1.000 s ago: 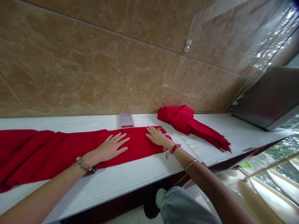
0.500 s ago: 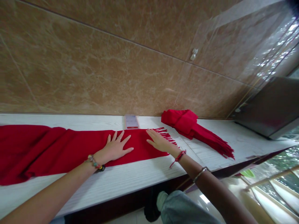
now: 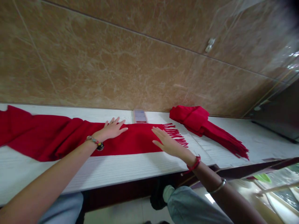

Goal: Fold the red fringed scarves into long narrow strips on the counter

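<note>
A long red scarf (image 3: pixel 137 140) lies along the white counter, smooth towards its fringed right end and wrinkled on the left. My left hand (image 3: pixel 111 130) rests on its upper part, fingers spread, a beaded bracelet at the wrist. Near the fringe, my right hand (image 3: pixel 168 142) lies flat over the scarf with its fingers stretched out. Whether the right palm presses on the cloth cannot be told. A second red scarf (image 3: pixel 191 119), folded and knotted with its fringe pointing right, sits behind and to the right of my right hand.
The white counter (image 3: pixel 112 174) runs along a brown marbled tile wall (image 3: pixel 121 68). A small printed box or card (image 3: pixel 140 116) lies against the wall behind the scarf. A dark appliance (image 3: pixel 277 109) stands at the far right. My legs are below the counter's front edge.
The view has shifted, so the scene sits further right. My left hand has slid towards the scarf's back edge. My right hand stays near the fringe, its fingers slightly more spread.
</note>
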Tool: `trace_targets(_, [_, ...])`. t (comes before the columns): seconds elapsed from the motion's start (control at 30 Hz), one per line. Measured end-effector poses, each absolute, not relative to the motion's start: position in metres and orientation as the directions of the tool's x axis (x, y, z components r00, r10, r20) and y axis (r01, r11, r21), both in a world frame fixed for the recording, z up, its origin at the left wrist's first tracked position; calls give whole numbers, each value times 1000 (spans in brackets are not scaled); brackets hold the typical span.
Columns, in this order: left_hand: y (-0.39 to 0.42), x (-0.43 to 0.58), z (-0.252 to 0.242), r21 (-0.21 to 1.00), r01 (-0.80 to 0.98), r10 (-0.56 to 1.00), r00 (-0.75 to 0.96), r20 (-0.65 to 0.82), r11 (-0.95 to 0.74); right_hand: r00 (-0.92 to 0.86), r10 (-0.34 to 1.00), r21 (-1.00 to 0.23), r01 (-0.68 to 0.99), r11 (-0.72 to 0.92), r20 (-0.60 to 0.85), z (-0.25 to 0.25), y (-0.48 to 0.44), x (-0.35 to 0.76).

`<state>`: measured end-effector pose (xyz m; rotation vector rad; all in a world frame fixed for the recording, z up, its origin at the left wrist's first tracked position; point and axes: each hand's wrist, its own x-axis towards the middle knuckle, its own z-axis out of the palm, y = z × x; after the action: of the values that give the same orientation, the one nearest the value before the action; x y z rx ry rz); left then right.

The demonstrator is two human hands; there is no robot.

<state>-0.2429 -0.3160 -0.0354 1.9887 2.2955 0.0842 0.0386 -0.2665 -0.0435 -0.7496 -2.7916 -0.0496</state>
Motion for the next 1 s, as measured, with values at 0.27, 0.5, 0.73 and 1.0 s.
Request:
trace_targets(0.27, [-375, -294, -46, 3, 973, 967, -227, -115, 229, -876, 475, -31, 474, 880, 80, -63, -290, 29])
trace_targets(0.5, [-373, -304, -36, -12, 983, 964, -183, -193, 184, -873, 483, 11, 485, 874, 70, -58, -279, 39])
trace_targets(0.73, [-308, -320, -4, -59, 980, 959, 173, -226, -190, -916, 303, 116, 342, 933, 265, -27, -332, -33])
trace_targets(1.0, [-328, -325, -5, -29, 997, 958, 67, -280, -78, -943, 219, 262, 284, 922, 251, -35, -353, -83])
